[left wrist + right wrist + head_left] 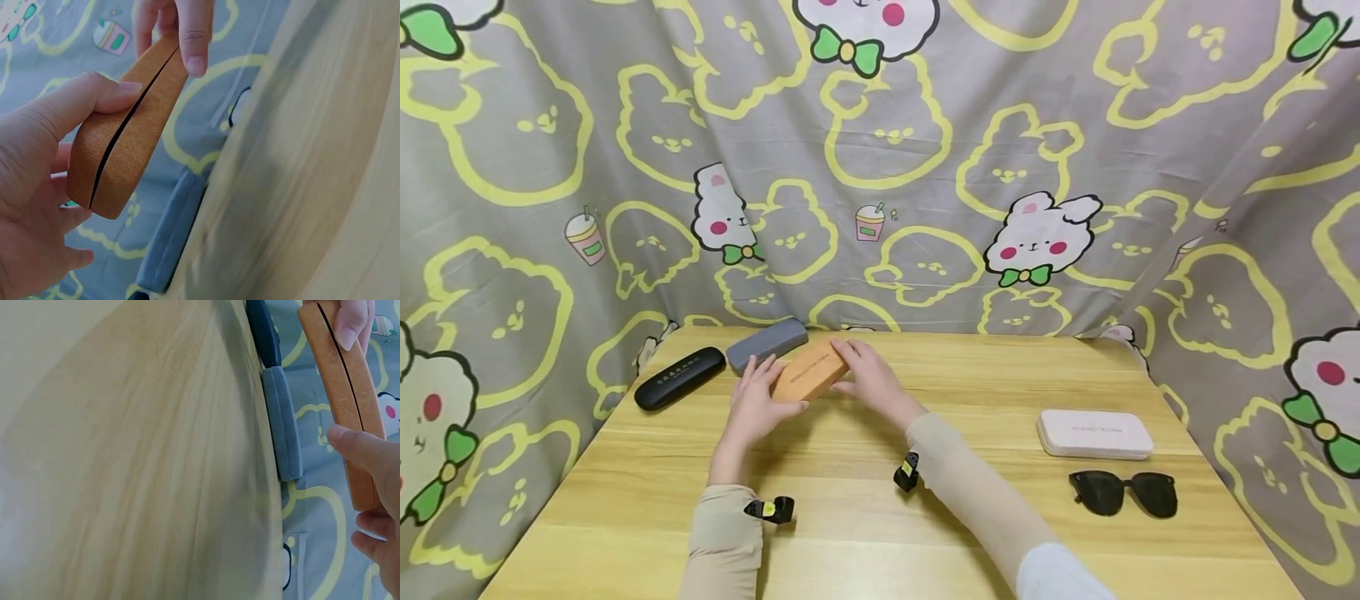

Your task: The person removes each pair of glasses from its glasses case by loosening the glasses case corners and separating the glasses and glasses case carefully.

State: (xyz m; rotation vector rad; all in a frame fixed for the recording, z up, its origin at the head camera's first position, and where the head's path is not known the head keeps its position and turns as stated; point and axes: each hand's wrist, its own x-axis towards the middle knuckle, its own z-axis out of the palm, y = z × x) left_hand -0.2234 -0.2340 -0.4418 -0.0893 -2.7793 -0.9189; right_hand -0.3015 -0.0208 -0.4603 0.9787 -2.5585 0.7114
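An orange glasses case (811, 372) with small print on its lid is held up off the table between both hands. My left hand (758, 406) grips its left end, thumb on the near side along the seam. At the other end my right hand (874, 382) pinches it between thumb and fingers. Both wrist views show the case (128, 134) closed, a thin dark seam running along its side. Behind and left of it lies a grey-blue glasses case (767, 344), close to the left fingertips in the head view.
A black glasses case (680, 379) lies at the back left of the wooden table (850, 533). On the right sit a pale pink glasses case (1095, 434) and, in front of it, dark sunglasses (1124, 493). A patterned curtain (910, 167) hangs around the table's back and sides.
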